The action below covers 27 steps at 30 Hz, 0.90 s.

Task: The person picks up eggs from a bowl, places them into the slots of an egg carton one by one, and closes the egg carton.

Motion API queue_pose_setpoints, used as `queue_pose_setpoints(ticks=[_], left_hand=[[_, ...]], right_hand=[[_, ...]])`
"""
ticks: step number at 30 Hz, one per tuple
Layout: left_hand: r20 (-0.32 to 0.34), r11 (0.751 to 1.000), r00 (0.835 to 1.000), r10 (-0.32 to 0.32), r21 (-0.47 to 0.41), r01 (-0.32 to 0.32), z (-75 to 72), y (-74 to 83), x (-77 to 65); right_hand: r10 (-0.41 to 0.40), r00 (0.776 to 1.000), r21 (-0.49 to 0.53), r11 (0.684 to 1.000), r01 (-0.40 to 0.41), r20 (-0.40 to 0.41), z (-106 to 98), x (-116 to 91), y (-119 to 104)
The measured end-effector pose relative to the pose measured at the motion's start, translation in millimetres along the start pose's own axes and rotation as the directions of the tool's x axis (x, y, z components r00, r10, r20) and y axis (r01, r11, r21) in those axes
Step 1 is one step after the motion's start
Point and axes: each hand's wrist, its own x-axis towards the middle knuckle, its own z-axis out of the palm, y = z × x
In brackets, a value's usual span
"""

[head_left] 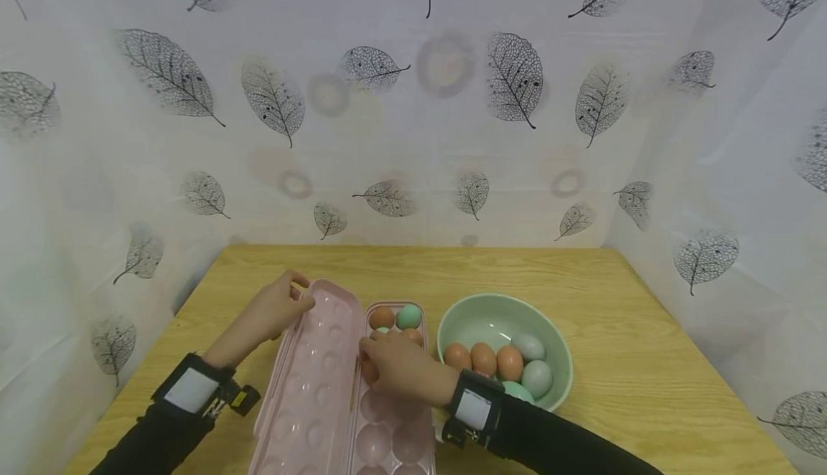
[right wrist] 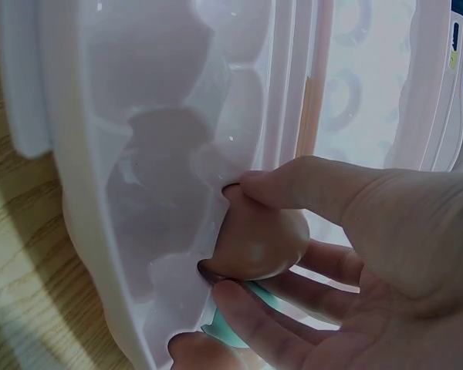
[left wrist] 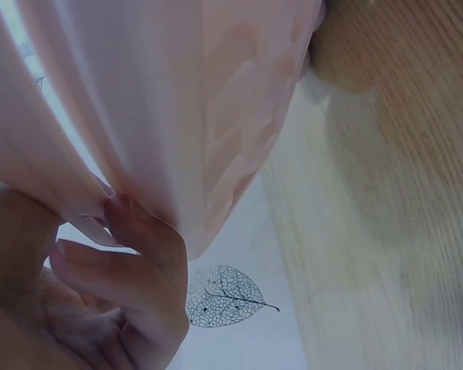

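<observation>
A pink plastic egg box [head_left: 373,446] lies opened out on the table, its dimpled lid [head_left: 316,389] folded to the left. At the lid's far left corner my left hand [head_left: 278,308] pinches the edge; the left wrist view shows its fingertips [left wrist: 127,212] on the rim. My right hand [head_left: 407,369] is over the box's cups. Between thumb and fingers it holds a brown egg [right wrist: 266,239], which sits in or just at a cup. Beyond it, brown eggs [head_left: 381,317] and green eggs [head_left: 408,316] fill the far cups. Nearer cups hold nothing.
A pale green bowl [head_left: 478,306] stands right of the box, holding brown eggs [head_left: 483,358], pale grey-blue eggs [head_left: 537,377] and a green egg [head_left: 519,391]. The wooden table [head_left: 633,360] meets a leaf-patterned curtain [head_left: 413,138] behind and at both sides.
</observation>
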Motion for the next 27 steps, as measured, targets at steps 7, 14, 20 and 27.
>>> queue_pose_setpoints(ticks=[7, 14, 20, 27], left_hand=[[-0.002, 1.000, 1.000, 0.002, -0.004, -0.002, 0.0, -0.1, -0.1], [-0.002, 1.000, 1.000, 0.003, 0.000, -0.003, 0.0, -0.1, -0.3], [-0.002, 1.000, 1.000, 0.004, -0.005, -0.004, 0.3, -2.2, 0.9], [-0.007, 1.000, 1.000, 0.004, -0.006, -0.004, 0.5, -3.6, 2.4]], right_hand=[[0.019, 1.000, 0.008, 1.000, -0.019, 0.019, -5, -1, -1], [0.005, 0.999, -0.010, 1.000, -0.006, -0.033, -5, 0, 0], [-0.015, 0.998, -0.006, 1.000, 0.015, -0.064, -13, 3, -1], [-0.010, 0.999, 0.042, 0.999, 0.012, -0.030, -25, 5, -6]])
